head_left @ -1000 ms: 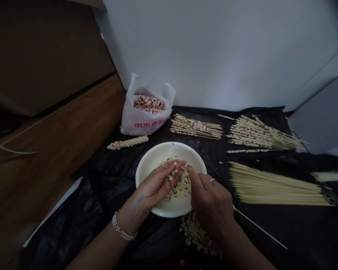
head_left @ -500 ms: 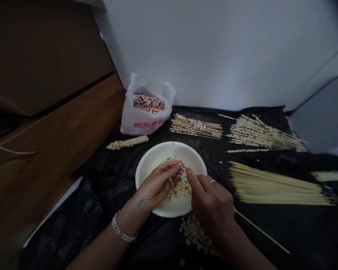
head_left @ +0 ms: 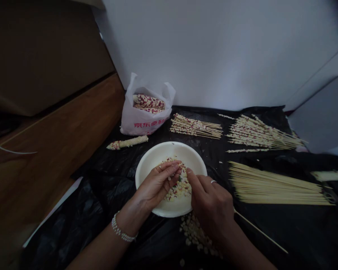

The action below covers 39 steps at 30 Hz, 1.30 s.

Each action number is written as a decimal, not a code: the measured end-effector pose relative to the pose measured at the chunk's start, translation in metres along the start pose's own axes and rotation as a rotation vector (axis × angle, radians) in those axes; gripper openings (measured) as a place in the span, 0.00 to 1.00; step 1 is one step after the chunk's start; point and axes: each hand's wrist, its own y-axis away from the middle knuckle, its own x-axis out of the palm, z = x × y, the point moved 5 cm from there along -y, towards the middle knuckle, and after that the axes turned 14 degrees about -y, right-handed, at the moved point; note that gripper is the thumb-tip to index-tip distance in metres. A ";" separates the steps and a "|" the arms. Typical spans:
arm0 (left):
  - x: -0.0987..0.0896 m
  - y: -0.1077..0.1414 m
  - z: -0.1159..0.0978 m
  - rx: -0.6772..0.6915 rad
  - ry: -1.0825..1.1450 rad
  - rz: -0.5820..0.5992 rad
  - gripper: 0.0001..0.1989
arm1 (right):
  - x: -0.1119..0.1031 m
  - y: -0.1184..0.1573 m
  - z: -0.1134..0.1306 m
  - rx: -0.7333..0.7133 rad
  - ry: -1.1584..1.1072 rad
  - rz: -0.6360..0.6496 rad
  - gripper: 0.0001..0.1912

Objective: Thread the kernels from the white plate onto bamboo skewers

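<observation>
Over a white bowl [head_left: 143, 165] holding loose cream and dark-red corn kernels [head_left: 178, 193], my two hands are close together. My left hand [head_left: 160, 182] is palm-up, its thumb and fingers pinching a pale corn kernel [head_left: 180, 165]. My right hand [head_left: 210, 198], with a ring on it, is closed on a thin bamboo skewer [head_left: 261, 231], whose long end sticks out behind the hand to the lower right. The skewer's front end is near the left fingertips; whether it touches the kernel I cannot tell.
A plastic bag [head_left: 143, 122] of corn cobs stands behind the bowl, a partly stripped cob [head_left: 128, 142] before it. Kernel-threaded skewers [head_left: 194, 125] and another such pile [head_left: 250, 133] lie behind right. Bare skewers [head_left: 273, 185] lie right. Pale kernels [head_left: 197, 234] lie on black plastic sheeting [head_left: 107, 198].
The skewer's rear end has shifted slightly up and left. The left fingertips have moved a little; both hands otherwise stay over the bowl.
</observation>
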 end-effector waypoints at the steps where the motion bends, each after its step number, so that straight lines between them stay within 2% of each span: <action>1: 0.000 0.000 0.000 -0.003 0.002 0.001 0.07 | 0.000 0.000 0.001 -0.004 -0.007 -0.006 0.20; 6: 0.004 0.002 0.000 -0.013 0.016 -0.003 0.05 | 0.000 0.000 0.002 -0.004 -0.012 -0.007 0.19; 39: 0.001 0.002 -0.001 -0.009 -0.020 -0.051 0.07 | 0.001 0.001 0.000 0.012 -0.008 -0.006 0.19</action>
